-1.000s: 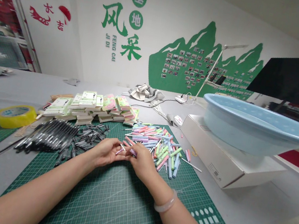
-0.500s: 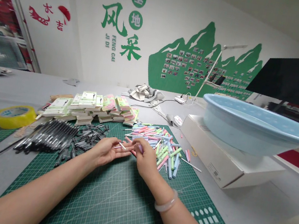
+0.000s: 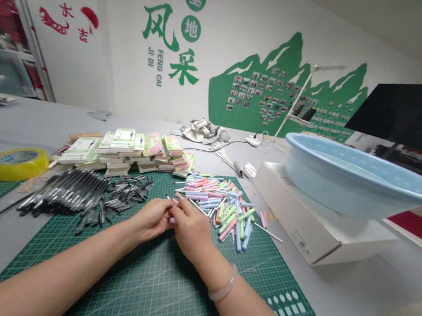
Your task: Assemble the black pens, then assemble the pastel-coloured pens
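Observation:
My left hand (image 3: 153, 218) and my right hand (image 3: 192, 231) meet over the green cutting mat (image 3: 156, 284), fingers closed together. Between their fingertips a bit of a small purple pen part (image 3: 172, 220) shows; the rest of it is hidden. Just beyond my right hand lies a loose heap of pastel pen parts (image 3: 231, 213) in pink, green, blue and purple, with thin white sticks among them. To the left of my hands are a row of black pens (image 3: 70, 193) and a scatter of short black pen pieces (image 3: 123, 194).
Stacked small card boxes (image 3: 123, 145) stand behind the pens. Yellow tape (image 3: 18, 163) lies at left. On the right, a blue basin (image 3: 345, 182) rests on a white box (image 3: 305, 224). Crumpled cloth (image 3: 205, 132) and a cable are at the back.
My left hand was spread with a thin white stick across its fingers; it has closed. My right hand moved left with the purple part to meet it. The white stick is now hidden.

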A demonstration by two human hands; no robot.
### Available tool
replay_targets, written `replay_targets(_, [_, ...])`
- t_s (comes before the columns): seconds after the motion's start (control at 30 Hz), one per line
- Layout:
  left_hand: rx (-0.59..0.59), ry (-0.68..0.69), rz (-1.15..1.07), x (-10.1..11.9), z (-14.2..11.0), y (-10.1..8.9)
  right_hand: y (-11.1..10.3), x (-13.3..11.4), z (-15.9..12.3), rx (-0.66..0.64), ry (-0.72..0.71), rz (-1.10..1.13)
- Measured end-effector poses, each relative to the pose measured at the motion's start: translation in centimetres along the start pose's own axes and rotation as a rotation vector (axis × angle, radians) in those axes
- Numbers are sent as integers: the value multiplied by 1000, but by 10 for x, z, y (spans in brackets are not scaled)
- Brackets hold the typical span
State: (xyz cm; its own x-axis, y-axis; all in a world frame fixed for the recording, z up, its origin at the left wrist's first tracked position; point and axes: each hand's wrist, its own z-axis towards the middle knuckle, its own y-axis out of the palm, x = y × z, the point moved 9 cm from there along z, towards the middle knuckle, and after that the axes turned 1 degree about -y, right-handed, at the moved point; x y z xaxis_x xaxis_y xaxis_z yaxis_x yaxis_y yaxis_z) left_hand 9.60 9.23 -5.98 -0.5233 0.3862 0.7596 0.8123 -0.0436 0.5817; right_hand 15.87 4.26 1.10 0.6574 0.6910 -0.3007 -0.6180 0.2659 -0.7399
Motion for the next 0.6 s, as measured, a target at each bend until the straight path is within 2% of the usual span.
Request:
replay_targets(0.1, [-5,28,65,6,-3,1,-2,-1,1,10,19,74])
replay_targets(0.17, [38,97,213,18,-4,-5,-10,9,1,88,111,224])
replay_targets(0.23, [92,145,445,31,-4,-13,-17,30,-1,215,290,464])
replay_targets(0.3, [114,133,722,37,-3,-20,-13,55,-8,312,505,759])
replay_targets(0.37, [120,148,1003,41,-3,-24,1,70,-14,325,664,1039])
replay_targets(0.4, [136,197,1122,45,-4,-24,8,74,-16,313,714,1154])
replay_targets(0.47, [189,358,1285,54,-10,-22,18,76,-18,282,760,1323])
replay_targets(0.53, [230,488,1357,57,-17,-18,22,75,-18,264,760,1417])
replay_targets(0.6, [247,512,1375,55,-20,-17,23,73,-18,256,742,1466])
